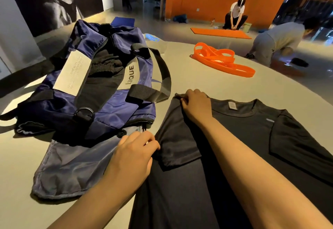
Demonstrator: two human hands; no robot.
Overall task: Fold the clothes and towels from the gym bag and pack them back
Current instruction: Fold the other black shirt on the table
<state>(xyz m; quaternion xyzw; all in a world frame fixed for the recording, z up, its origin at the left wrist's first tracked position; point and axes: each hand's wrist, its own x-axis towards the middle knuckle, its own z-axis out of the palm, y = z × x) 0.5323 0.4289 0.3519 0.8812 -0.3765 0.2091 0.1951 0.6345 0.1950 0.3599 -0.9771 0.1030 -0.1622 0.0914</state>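
A black T-shirt [243, 131] lies flat on the pale round table [198, 77], collar away from me. My right hand [195, 103] pinches its left shoulder seam near the collar. My left hand [135, 150] grips the edge of its left sleeve, which is folded inward. The navy gym bag [100, 91] lies open to the left of the shirt, with dark clothing [105, 63] inside. The bag's grey flap [72, 171] spreads out under my left wrist.
An orange resistance band [221, 59] lies coiled on the table's far side. A clear plastic bottle [153, 38] sits behind the bag. Two people [236, 14] work on the floor beyond, near an orange mat [219, 32]. The table's edge curves at right.
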